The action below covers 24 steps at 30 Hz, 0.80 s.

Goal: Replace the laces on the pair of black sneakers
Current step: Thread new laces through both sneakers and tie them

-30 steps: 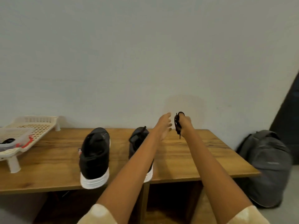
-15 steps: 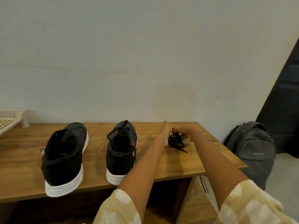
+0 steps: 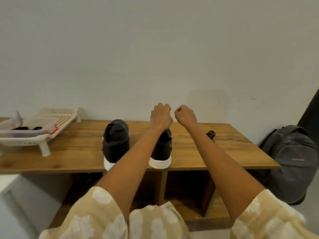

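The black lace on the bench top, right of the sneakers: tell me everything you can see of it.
The black lace lies bunched in a small loose tangle on the wooden bench, toward its right side. It looks like thin dark cord, with a short end trailing toward the front. The person's right forearm crosses in front and hides part of it. Neither hand touches it. It lies apart from the right sneaker.

Beige sleeves [image 3: 96,214] w/ white floral print.
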### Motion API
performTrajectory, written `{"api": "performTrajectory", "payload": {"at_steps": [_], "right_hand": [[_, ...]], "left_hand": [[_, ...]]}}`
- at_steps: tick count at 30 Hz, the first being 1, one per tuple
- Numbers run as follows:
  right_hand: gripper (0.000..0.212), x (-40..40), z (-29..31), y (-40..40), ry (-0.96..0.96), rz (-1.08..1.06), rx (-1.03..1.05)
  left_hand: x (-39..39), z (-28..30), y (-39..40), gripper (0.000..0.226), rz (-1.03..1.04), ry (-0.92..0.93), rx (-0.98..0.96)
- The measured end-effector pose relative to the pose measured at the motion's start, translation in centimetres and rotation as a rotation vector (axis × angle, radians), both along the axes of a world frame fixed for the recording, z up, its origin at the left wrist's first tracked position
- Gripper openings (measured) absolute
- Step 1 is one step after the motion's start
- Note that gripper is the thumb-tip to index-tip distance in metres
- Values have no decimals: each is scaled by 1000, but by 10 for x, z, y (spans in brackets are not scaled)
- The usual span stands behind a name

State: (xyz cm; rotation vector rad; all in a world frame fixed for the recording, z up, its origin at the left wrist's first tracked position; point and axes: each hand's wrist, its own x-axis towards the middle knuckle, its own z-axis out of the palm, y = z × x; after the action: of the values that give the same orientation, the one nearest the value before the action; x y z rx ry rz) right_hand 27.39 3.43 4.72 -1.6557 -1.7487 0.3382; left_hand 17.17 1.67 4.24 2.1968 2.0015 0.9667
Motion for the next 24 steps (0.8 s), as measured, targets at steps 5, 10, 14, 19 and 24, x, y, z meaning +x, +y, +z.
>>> {"api": "performTrajectory", "payload": {"at_steps": [5,10,14,19,24], "right_hand": [[22,-89,10,-47,44,205,124],[26,-163,-3,-72,-116,322,-278],[24,-177,-31,-66,-243,244,-333],[23,-190,-43,-46,-73,251,-291],[31,-214,-48,-28,-43,293,-201]], "left_hand": [[-83,-5,-39,35,249,112,22],[-152,-14,-63,50,446,0,-406],[-176,-27,-78,28,329,-235,-556],[-195,-29,-67,25,369,-217,-396],[-219,-28,-49,25,398,-123,-364]]}}
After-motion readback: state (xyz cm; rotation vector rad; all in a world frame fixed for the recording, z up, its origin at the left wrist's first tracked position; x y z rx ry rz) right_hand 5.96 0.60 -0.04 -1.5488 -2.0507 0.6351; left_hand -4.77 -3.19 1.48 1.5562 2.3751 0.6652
